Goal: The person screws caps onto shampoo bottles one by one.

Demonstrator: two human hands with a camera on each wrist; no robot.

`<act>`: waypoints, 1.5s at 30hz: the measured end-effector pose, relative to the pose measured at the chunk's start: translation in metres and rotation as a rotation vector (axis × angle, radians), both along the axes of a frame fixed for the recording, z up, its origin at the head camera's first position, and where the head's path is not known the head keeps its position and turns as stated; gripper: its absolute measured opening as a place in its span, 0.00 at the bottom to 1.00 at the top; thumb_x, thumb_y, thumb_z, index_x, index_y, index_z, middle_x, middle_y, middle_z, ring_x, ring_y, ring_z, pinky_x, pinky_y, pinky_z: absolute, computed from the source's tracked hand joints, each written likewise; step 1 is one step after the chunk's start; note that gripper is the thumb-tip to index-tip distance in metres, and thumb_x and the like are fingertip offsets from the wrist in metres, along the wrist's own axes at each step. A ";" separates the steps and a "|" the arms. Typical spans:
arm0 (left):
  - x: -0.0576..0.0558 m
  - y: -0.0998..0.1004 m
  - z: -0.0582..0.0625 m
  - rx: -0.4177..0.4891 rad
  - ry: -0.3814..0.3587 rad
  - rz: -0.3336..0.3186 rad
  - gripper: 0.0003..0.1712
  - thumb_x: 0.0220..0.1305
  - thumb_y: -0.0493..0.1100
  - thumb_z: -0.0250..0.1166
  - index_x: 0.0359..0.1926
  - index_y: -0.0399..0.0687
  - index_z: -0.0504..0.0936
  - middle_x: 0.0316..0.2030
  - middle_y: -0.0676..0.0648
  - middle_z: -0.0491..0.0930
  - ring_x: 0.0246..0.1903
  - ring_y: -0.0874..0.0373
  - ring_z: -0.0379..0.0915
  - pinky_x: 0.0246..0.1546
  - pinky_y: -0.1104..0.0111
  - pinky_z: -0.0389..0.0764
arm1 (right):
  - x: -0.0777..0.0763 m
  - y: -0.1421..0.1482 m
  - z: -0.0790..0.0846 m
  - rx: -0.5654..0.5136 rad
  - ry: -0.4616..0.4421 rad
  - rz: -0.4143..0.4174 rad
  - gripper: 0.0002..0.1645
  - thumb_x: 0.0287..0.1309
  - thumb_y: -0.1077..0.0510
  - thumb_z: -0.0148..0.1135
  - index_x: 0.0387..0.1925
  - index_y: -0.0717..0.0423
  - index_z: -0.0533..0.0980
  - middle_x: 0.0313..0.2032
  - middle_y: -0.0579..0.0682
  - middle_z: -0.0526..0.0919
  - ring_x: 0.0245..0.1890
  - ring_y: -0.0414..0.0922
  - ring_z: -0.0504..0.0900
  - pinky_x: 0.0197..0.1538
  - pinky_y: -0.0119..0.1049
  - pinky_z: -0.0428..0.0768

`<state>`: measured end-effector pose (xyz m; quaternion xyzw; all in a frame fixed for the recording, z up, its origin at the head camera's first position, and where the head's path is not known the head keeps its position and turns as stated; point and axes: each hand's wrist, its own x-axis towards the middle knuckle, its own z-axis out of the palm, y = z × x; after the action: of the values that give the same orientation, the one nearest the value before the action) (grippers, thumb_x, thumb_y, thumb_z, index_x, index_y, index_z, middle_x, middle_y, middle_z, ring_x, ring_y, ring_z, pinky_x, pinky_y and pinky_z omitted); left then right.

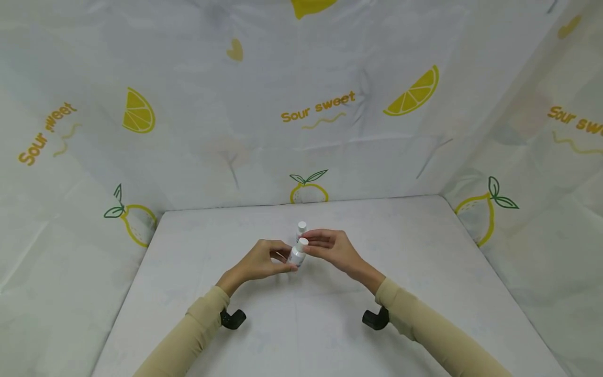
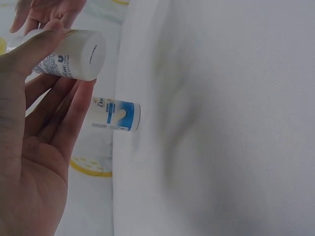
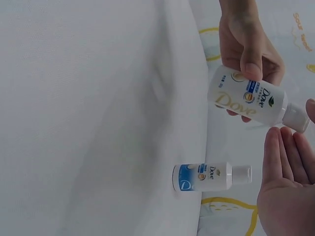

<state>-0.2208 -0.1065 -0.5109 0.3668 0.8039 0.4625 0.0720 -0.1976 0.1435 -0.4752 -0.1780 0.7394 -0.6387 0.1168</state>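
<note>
My left hand (image 1: 263,259) grips a small white Dove lotion bottle (image 1: 296,257), thumb on one side and fingers on the other. Gold lettering shows on its front (image 3: 246,96) in the right wrist view. It is held tilted above the table, white cap toward my right hand (image 1: 340,253). Straight right fingers (image 3: 288,152) lie beside that cap, with the thumb tip near its opposite side. A second Dove bottle, white with a blue lower band (image 2: 120,114), stands upright on the table behind the held one, partly hidden by it in the head view.
White cloth covers the table (image 1: 424,293). Printed lemon fabric (image 1: 264,125) hangs at the back and along both sides. Black curved pieces, left (image 1: 233,319) and right (image 1: 375,319), stick out by the sleeves.
</note>
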 end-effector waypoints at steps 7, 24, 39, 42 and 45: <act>0.006 0.004 0.010 -0.012 -0.073 -0.004 0.18 0.52 0.47 0.75 0.45 0.54 0.84 0.40 0.52 0.85 0.40 0.63 0.82 0.42 0.72 0.86 | -0.009 0.009 -0.001 -0.028 -0.022 0.139 0.23 0.58 0.54 0.68 0.56 0.51 0.77 0.56 0.53 0.82 0.56 0.46 0.82 0.57 0.36 0.83; 0.000 0.005 0.006 0.031 -0.076 -0.076 0.19 0.52 0.52 0.74 0.45 0.55 0.84 0.39 0.53 0.86 0.39 0.64 0.82 0.40 0.71 0.86 | -0.015 0.011 0.001 0.017 0.008 0.207 0.22 0.58 0.54 0.68 0.55 0.53 0.79 0.54 0.53 0.83 0.53 0.46 0.84 0.55 0.36 0.84; 0.001 0.005 0.005 0.022 -0.030 -0.075 0.18 0.53 0.53 0.74 0.44 0.55 0.84 0.39 0.54 0.85 0.39 0.66 0.82 0.41 0.71 0.86 | -0.013 0.007 0.002 0.044 0.006 0.120 0.20 0.50 0.55 0.74 0.46 0.55 0.81 0.46 0.56 0.85 0.47 0.50 0.86 0.49 0.37 0.86; 0.000 0.005 0.004 0.017 -0.020 -0.072 0.18 0.53 0.53 0.74 0.44 0.53 0.84 0.39 0.54 0.85 0.39 0.66 0.82 0.41 0.72 0.86 | -0.013 0.005 0.002 0.065 0.025 0.105 0.19 0.49 0.54 0.74 0.44 0.54 0.81 0.45 0.55 0.85 0.46 0.51 0.86 0.49 0.36 0.86; 0.000 0.005 0.002 0.017 -0.020 -0.068 0.18 0.52 0.53 0.74 0.44 0.54 0.84 0.39 0.55 0.85 0.39 0.66 0.82 0.41 0.72 0.86 | -0.012 0.004 0.002 0.074 0.036 0.097 0.18 0.49 0.54 0.75 0.42 0.54 0.81 0.45 0.54 0.85 0.46 0.50 0.86 0.48 0.35 0.86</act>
<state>-0.2205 -0.1013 -0.5084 0.3898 0.7863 0.4703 0.0924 -0.2099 0.1475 -0.4735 -0.2206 0.7551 -0.6010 0.1411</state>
